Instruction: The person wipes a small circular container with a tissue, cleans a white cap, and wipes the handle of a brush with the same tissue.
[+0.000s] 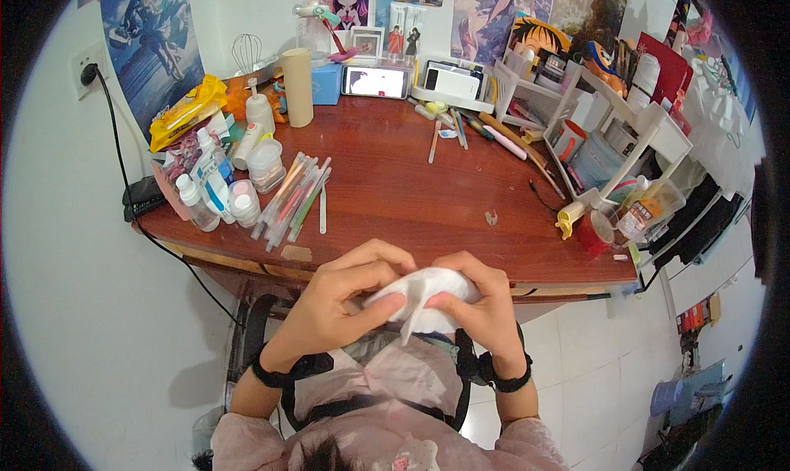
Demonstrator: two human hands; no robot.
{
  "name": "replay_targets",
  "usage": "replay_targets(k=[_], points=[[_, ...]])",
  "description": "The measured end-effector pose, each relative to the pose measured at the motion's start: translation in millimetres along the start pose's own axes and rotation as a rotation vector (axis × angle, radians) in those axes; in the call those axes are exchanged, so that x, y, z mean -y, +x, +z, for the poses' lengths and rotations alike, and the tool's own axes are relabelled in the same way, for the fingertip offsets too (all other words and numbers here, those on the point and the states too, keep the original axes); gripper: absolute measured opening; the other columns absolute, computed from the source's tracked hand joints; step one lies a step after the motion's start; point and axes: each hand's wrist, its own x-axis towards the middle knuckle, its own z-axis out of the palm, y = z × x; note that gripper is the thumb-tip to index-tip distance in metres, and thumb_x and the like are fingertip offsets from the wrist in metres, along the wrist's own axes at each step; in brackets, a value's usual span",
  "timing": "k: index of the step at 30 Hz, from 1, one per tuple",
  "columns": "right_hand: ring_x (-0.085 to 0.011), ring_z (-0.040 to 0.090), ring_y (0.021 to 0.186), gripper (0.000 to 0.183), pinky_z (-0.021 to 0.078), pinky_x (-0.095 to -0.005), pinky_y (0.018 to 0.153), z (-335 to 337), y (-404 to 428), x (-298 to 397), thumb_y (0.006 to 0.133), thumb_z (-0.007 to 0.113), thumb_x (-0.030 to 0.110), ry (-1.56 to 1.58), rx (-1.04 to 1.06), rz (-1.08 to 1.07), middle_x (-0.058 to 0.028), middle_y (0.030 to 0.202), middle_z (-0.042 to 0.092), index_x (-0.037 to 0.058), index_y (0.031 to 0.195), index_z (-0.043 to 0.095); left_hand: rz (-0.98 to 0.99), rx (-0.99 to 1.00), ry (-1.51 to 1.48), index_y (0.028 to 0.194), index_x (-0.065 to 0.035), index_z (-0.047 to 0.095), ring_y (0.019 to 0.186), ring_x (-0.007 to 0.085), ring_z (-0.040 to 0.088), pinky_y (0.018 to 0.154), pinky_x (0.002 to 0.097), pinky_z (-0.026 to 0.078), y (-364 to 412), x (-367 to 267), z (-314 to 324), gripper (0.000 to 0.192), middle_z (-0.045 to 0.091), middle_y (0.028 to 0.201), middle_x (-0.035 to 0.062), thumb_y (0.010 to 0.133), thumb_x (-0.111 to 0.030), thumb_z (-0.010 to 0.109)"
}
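Note:
Both hands hold a soft white cloth or tissue [441,286] in front of my body, at the near edge of the brown wooden desk [395,181]. My left hand [355,292] pinches its left side between thumb and fingers. On its right side, my right hand [481,295] grips it in the same way, the thumb lying on the near face. A fold of the cloth stands up between the two thumbs. Whether anything lies inside the cloth cannot be seen.
Several gel pens [293,199] lie left of centre, beside small bottles [197,202] and a lidded tub [265,162]. A lit phone [374,82] leans at the back. White plastic racks [642,147], a red cup [595,230] and pens stand or lie at the right.

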Motion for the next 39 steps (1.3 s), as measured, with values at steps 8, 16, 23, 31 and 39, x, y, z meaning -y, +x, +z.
replay_targets(k=[8, 16, 23, 31, 39], points=[[-0.0254, 0.064, 0.082, 0.023, 0.0476, -0.0326, 0.074, -5.7, -0.3, 5.3, 0.087, 0.060, 0.015, 0.073, 0.148, -0.064, -0.0163, 0.090, 0.064, -0.0024, 0.103, 0.061, -0.098, 0.065, -0.287, 0.125, -0.0007, 0.054, 0.092, 0.0139, 0.057, 0.077, 0.0245, 0.048, -2.3, 5.8, 4.9, 0.044, 0.055, 0.102, 0.0067, 0.082, 0.003, 0.063], [-0.0242, 0.063, 0.073, 0.020, 0.0468, -0.0323, 0.067, 2.3, 2.6, -1.4, 0.091, 0.057, 0.018, 0.034, 0.110, 0.079, -0.0164, 0.080, 0.063, -0.0004, 0.098, 0.057, -0.071, -0.020, 0.232, 0.116, -0.0044, 0.061, 0.095, 0.0221, 0.058, 0.084, 0.0303, 0.046, -0.2, -0.9, 22.4, 0.043, 0.058, 0.101, 0.0102, 0.074, -0.002, 0.068], [-0.0268, 0.063, 0.076, 0.020, 0.0468, -0.0326, 0.069, -0.4, 3.4, -0.8, 0.090, 0.058, 0.015, 0.039, 0.132, 0.074, -0.0169, 0.084, 0.063, -0.0007, 0.101, 0.056, -0.016, -0.017, 0.276, 0.110, -0.0024, 0.058, 0.096, 0.0274, 0.059, 0.082, 0.0337, 0.048, -2.9, 3.0, 23.2, 0.035, 0.059, 0.102, 0.0117, 0.075, 0.004, 0.060], [-0.0297, 0.064, 0.082, 0.022, 0.0473, -0.0337, 0.074, -7.8, -0.4, 5.1, 0.088, 0.058, 0.010, 0.035, 0.180, 0.047, -0.0166, 0.088, 0.063, -0.0004, 0.107, 0.056, 0.026, -0.061, 0.213, 0.102, -0.0016, 0.062, 0.089, 0.0280, 0.062, 0.077, 0.0331, 0.049, -2.5, 0.6, 19.2, 0.029, 0.061, 0.097, 0.0145, 0.074, 0.005, 0.058], [-0.0296, 0.066, 0.088, 0.024, 0.0485, -0.0327, 0.073, -5.2, 0.6, 8.3, 0.085, 0.062, 0.013, 0.014, 0.132, 0.153, -0.0166, 0.094, 0.064, 0.0011, 0.106, 0.058, 0.016, -0.066, 0.172, 0.100, -0.0023, 0.067, 0.090, 0.0258, 0.063, 0.078, 0.0319, 0.050, -3.7, 5.2, 15.7, 0.032, 0.063, 0.100, 0.0153, 0.072, 0.009, 0.055]])
